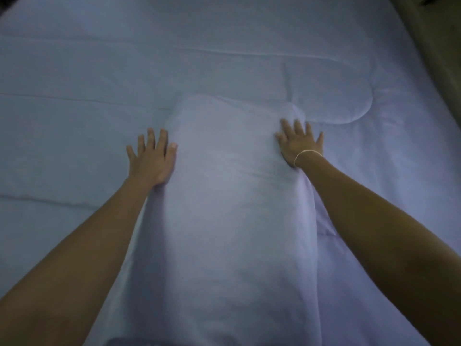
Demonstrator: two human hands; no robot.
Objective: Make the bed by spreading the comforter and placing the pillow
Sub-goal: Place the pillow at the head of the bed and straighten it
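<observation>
A pale blue-white pillow (229,196) lies lengthwise in the middle of the view, on top of the light blue comforter (99,76), which is spread flat over the bed with a few shallow creases. My left hand (152,158) lies flat with straight fingers against the pillow's left edge. My right hand (298,143), with a thin band at the wrist, presses flat on the pillow's upper right corner. Neither hand grips the fabric.
The comforter's rounded corner (361,111) shows at the right, over the sheet. Past the bed's right edge a dark strip of floor or wall (439,46) runs along. The room is dim.
</observation>
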